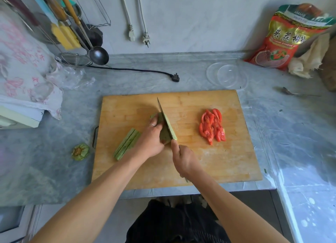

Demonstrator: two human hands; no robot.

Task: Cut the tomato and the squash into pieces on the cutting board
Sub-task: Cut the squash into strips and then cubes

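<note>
A wooden cutting board (181, 166) lies on the grey counter. Red tomato slices (211, 126) sit in a pile on its right half. My left hand (151, 140) presses down on a pale green squash piece (164, 133) near the board's middle, fingers curled over it. My right hand (183, 160) grips the handle of a knife (164, 118), whose blade runs lengthwise through that squash piece. A second long squash piece (126, 145) lies to the left, partly hidden by my left wrist.
A cut squash stem end (80, 151) lies on the counter left of the board. Clear plastic lids (227, 76) sit behind it, a spoon (291, 92) and a red bag (283, 37) to the right. A black plug (176, 77), a ladle (99, 55) and a strainer (74, 60) are at the back.
</note>
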